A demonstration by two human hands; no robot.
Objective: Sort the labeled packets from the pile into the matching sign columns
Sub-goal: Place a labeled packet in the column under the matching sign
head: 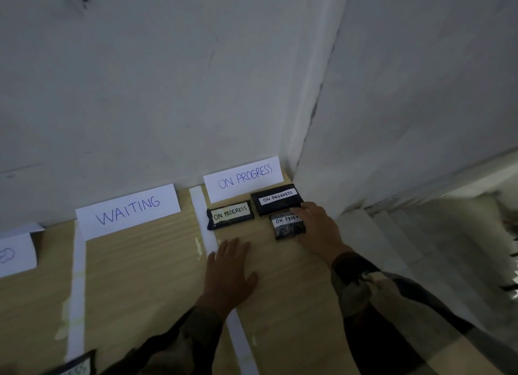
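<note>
The ON PROGRESS sign (242,178) leans against the wall at the back of the wooden table (145,268). Three dark packets lie just in front of it, all in its column. The left packet (230,215) sits below the sign's left half. The largest packet (277,199) touches the sign's lower right corner. The smallest packet (288,225) lies just nearer than that one, farthest of the three from the sign.

The right hand (318,229) is on this smallest packet. Its fingers are laid over the right end and cover the end of the label, and the thumb is at the near edge. Whether it pinches the packet or only presses on it I cannot tell.

The left hand (229,273) rests flat, palm down and fingers spread wide, on bare wood nearer than the sign, holding nothing.

A white strip (206,229) runs along the left of the sign's column. Beyond it, left of the sign, stands the WAITING sign (127,209). Far to the lower left another packet (75,366) shows only partly.
</note>
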